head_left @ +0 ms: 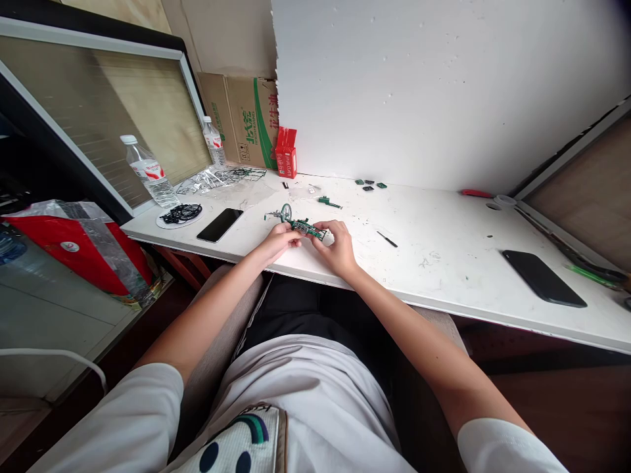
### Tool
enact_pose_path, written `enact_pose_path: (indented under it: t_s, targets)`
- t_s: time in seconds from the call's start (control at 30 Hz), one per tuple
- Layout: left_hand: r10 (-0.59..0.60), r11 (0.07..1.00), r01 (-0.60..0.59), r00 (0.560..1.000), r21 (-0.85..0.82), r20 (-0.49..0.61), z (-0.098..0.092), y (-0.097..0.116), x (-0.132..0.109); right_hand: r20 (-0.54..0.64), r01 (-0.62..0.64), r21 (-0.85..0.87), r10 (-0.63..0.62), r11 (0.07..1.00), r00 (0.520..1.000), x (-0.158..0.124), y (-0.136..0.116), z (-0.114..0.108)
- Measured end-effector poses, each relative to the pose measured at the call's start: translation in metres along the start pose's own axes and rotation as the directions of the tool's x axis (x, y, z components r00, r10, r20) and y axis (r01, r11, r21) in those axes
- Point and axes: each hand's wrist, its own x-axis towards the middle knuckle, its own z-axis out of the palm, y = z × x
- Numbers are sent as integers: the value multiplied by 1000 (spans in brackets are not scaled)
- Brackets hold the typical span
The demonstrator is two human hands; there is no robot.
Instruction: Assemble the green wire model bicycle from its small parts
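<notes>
Over the front edge of the white table, both hands hold a partly built green model bike [308, 228]. Its grey spoked wheel [286, 212] sticks out to the left. My left hand [282, 242] is closed under the model's left part, thumb along its lower side. Around the right end, my right hand [336, 247] pinches the frame between thumb and fingers. Some fingertips are hidden behind the model. Just beyond the hands lies a loose green part [330, 202]. To the right rests a thin dark tool [387, 239], perhaps a small file or blade.
Left on the table are a phone [219, 225], a plate of black sprues [180, 215], a water bottle [150, 172] and flat sprues [231, 177]. A red box [286, 153] and several small green pieces [368, 184] lie behind. A black phone [543, 278] lies right.
</notes>
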Motion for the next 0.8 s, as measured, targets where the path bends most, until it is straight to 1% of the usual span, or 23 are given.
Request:
enact_pose_path:
  t_s: [0.1, 0.2, 0.23, 0.27, 0.33, 0.37, 0.47, 0.57, 0.6, 0.63, 0.67, 0.7, 0.73, 0.77, 0.8]
  targets:
    - [-22, 999, 23, 999, -22, 43, -3, 5, -2, 1, -11, 16, 11, 1000, 1000, -1, 1, 1]
    - [-63, 998, 59, 991, 32, 115, -7, 12, -4, 11, -41, 27, 40, 999, 999, -1, 4, 2]
    - [-92, 994, 82, 985, 73, 145, -9, 15, -5, 16, -47, 18, 47, 999, 999, -1, 4, 3]
    - [-136, 983, 112, 977, 148, 163, -10, 18, -6, 21, -50, 3, 49, 999, 999, -2, 5, 3]
    - [-241, 926, 176, 957, 334, 163, -15, 27, -8, 36, -39, -37, 41, 999, 999, -2, 4, 3]
    - [-274, 894, 190, 948, 406, 159, -18, 31, -8, 45, -29, -60, 31, 998, 999, -2, 4, 3]
    - [-315, 820, 182, 935, 543, 163, -27, 49, -12, 74, 8, -108, 0, 994, 997, -2, 1, 4]
    - [-327, 733, 139, 931, 665, 166, -31, 71, -23, 78, 29, -112, -21, 993, 997, -2, -1, 5]
    - [-348, 705, 110, 915, 701, 206, -30, 79, -28, 77, 29, -110, -21, 993, 997, -2, -1, 5]
    - [-374, 695, 75, 888, 715, 270, -27, 87, -34, 81, 25, -109, -16, 994, 997, -2, 0, 4]
    - [-411, 706, 57, 845, 706, 343, -23, 94, -41, 88, 21, -109, -11, 994, 996, -2, 0, 4]
    - [-436, 736, 49, 798, 676, 417, -17, 99, -47, 98, 20, -107, -9, 994, 995, -2, 1, 3]
    - [-432, 771, 33, 761, 636, 484, -10, 103, -52, 109, 24, -102, -13, 994, 994, -2, 2, 2]
    - [-384, 808, -3, 755, 589, 531, -4, 105, -55, 119, 35, -96, -23, 995, 993, -3, 2, 2]
    - [-310, 841, -45, 777, 540, 548, 2, 105, -57, 127, 52, -92, -40, 994, 991, -3, 3, 1]
